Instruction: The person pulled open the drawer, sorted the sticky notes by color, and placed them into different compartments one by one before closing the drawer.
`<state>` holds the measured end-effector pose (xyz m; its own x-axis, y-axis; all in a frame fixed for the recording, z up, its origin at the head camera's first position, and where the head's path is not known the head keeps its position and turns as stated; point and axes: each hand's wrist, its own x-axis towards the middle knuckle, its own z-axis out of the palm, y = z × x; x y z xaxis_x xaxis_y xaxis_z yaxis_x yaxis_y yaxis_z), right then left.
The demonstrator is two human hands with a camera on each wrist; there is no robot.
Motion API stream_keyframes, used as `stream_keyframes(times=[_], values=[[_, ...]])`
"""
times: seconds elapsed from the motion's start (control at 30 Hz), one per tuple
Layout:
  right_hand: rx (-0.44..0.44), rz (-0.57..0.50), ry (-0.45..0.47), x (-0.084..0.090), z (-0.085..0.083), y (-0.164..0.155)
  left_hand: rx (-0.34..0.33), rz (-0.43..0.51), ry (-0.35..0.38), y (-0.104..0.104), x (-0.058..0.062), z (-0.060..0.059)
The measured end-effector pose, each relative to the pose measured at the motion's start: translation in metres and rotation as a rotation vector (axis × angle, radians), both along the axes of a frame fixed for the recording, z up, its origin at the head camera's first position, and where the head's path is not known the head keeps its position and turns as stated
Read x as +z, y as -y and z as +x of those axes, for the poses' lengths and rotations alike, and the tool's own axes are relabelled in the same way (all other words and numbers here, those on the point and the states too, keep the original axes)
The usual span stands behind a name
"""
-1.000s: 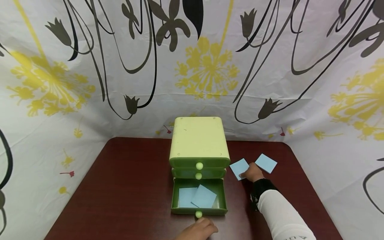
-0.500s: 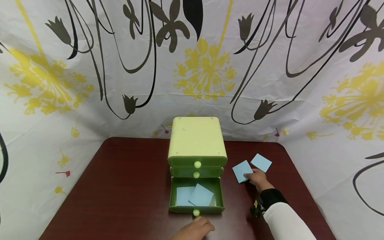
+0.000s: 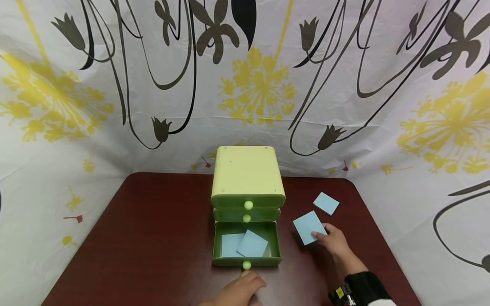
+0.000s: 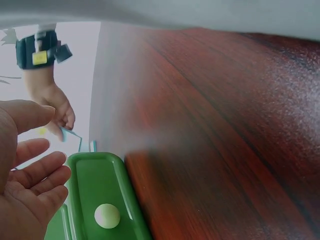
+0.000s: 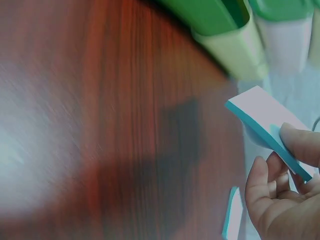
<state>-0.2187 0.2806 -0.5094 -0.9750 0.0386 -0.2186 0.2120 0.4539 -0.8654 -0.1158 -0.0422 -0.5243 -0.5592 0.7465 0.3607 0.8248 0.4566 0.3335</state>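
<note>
A pale green drawer unit (image 3: 246,174) stands mid-table with its bottom drawer (image 3: 246,257) pulled out. Two blue square pads (image 3: 245,244) lie overlapping inside it. My right hand (image 3: 319,233) pinches a third blue pad (image 3: 308,226) to the right of the drawer. In the right wrist view this pad (image 5: 260,112) is lifted off the table, held between thumb and fingers. A fourth blue pad (image 3: 326,203) lies flat farther back. My left hand (image 3: 249,278) rests just in front of the drawer's round knob (image 3: 246,265), fingers relaxed and holding nothing (image 4: 35,175).
The dark red table (image 3: 153,238) has rounded corners and is walled on three sides by a flower-printed cloth (image 3: 115,106). The two upper drawers (image 3: 246,210) are closed. Bare tabletop lies left of the unit.
My right hand has picked up the nearer blue pad and drawn it toward the front of the table, away from the other pad. The left hand has stayed by the knob.
</note>
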Motion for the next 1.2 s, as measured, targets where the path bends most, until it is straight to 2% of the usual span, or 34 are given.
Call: stream_keyframes(times=[0.17, 0.33, 0.53, 0.7, 0.9, 1.07, 1.2], values=[[0.032, 0.038, -0.034, 0.01, 0.019, 0.016, 0.015, 0.021, -0.021, 0.001, 0.0, 0.003], [0.056, 0.036, -0.067, 0.02, 0.027, 0.035, 0.029, 0.004, -0.009, 0.003, 0.002, 0.004], [0.183, 0.081, -0.189, 0.027, 0.03, 0.065, 0.036, -0.001, -0.029, 0.006, 0.002, 0.004], [0.352, 0.135, -0.296, 0.027, 0.026, 0.089, 0.047, -0.013, 0.028, 0.01, 0.004, 0.004], [0.509, 0.141, -0.293, 0.021, 0.019, 0.109, 0.055, -0.029, 0.121, 0.013, 0.007, 0.004], [0.597, 0.147, -0.277, 0.014, 0.014, 0.126, 0.054, -0.047, 0.206, 0.016, 0.008, 0.004], [0.618, 0.141, -0.273, 0.01, 0.011, 0.14, 0.063, -0.05, 0.203, 0.018, 0.008, 0.004]])
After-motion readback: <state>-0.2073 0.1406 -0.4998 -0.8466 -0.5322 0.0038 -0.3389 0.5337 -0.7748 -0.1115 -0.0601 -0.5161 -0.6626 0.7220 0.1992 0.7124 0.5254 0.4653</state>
